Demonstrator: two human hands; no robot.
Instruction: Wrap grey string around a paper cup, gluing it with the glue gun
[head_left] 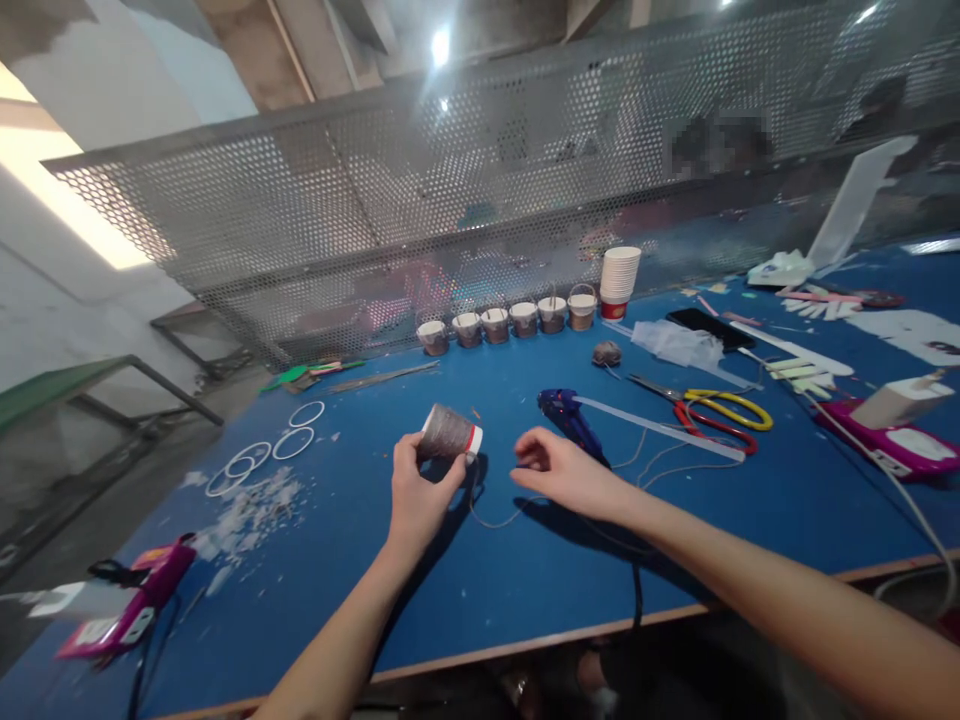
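Observation:
My left hand (424, 490) is closed around a paper cup (448, 434) tipped on its side, its wall wound with grey-brown yarn. A red band and white rim show at the cup's right end. From the cup a loose strand of yarn (491, 524) hangs to the blue table and runs right, beneath my right hand. My right hand (559, 470) hovers apart from the cup, fingers curled, with a gap between thumb and forefinger and nothing visible in it. Just behind it lies a dark blue glue gun (574, 418) with a long translucent glue stick (660, 428).
Several wrapped cups (495, 325) line the mesh partition (360, 220), beside a stack of paper cups (620, 280). Scissors (724, 408), a yarn ball (606, 353) and a phone (709, 328) lie right. White rings (292, 443), scraps (251, 510) and a magenta power strip (139, 600) lie left.

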